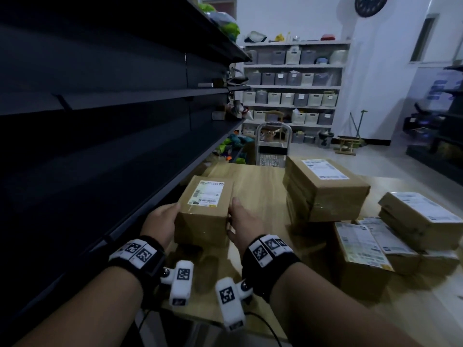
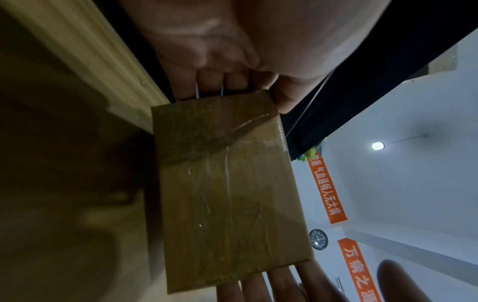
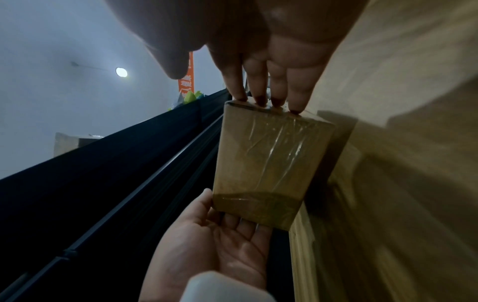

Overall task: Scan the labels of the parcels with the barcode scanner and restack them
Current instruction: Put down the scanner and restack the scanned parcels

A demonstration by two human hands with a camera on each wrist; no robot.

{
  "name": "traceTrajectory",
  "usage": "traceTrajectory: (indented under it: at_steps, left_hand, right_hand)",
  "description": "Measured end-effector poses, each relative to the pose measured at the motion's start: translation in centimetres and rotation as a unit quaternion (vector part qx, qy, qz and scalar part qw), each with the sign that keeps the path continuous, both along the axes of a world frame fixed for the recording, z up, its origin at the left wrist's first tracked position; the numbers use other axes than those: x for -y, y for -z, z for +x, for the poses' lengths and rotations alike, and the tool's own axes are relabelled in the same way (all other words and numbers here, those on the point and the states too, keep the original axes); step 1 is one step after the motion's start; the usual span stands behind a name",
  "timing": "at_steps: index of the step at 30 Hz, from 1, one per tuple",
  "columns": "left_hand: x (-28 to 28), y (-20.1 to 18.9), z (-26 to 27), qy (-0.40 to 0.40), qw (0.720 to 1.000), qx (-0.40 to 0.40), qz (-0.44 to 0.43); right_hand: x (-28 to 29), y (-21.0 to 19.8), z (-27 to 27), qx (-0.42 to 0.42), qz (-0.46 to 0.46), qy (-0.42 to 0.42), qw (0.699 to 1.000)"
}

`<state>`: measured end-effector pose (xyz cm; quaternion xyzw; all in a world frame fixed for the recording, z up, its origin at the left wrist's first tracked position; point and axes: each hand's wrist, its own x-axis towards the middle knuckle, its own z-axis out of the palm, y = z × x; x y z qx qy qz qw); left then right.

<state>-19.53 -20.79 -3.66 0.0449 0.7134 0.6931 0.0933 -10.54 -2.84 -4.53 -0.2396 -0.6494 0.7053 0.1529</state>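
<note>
parcel [image 1: 204,211] — both hands (label up), table [image 1: 260,186]

Your box [image 1: 204,216] is plain brown with a white label [image 1: 208,193] edged yellow at the bottom. Your wristbands [image 1: 269,261] are black, with white blocks printed in black-and-white squares. The table [image 1: 260,186] is pale wood grain, the shelves [image 1: 100,101] dark, the banners [image 2: 326,188] orange with white lettering.
</note>
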Motion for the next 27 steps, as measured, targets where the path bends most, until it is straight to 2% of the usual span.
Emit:
traceTrajectory:
  at_steps: [3, 8, 13, 18, 22, 27]
  left_hand:
    - [1.3, 0.3, -2.2, -0.001, 1.000, 0.005, -0.026]
    - [2.3, 2.7, -4.5, -0.003, 0.999, 0.009, -0.044]
    - [2.2, 3.4, -5.2, -0.010, 1.000, 0.020, -0.020]
    - [1.9, 0.5, -2.6, -0.032, 0.999, 0.016, -0.005]
    - [1.1, -2.2, -0.1, -0.068, 0.995, -0.069, 0.009]
    - [-1.7, -5.0, 2.9, -0.064, 0.987, -0.144, -0.004]
  right_hand:
    - [1.2, 0.3, -1.4, 0.007, -0.024, -0.012, 1.000]
    - [2.4, 2.0, -2.8, 0.008, -0.006, -0.007, 1.000]
    - [2.4, 2.3, -3.3, -0.012, -0.012, 0.016, 1.000]
    - [1.8, 1.0, -1.8, -0.017, -0.059, 0.017, 0.998]
    - [0.8, -1.1, 0.9, -0.047, -0.095, 0.011, 0.994]
    - [-1.6, -2.9, 4.1, -0.078, -0.099, 0.055, 0.990]
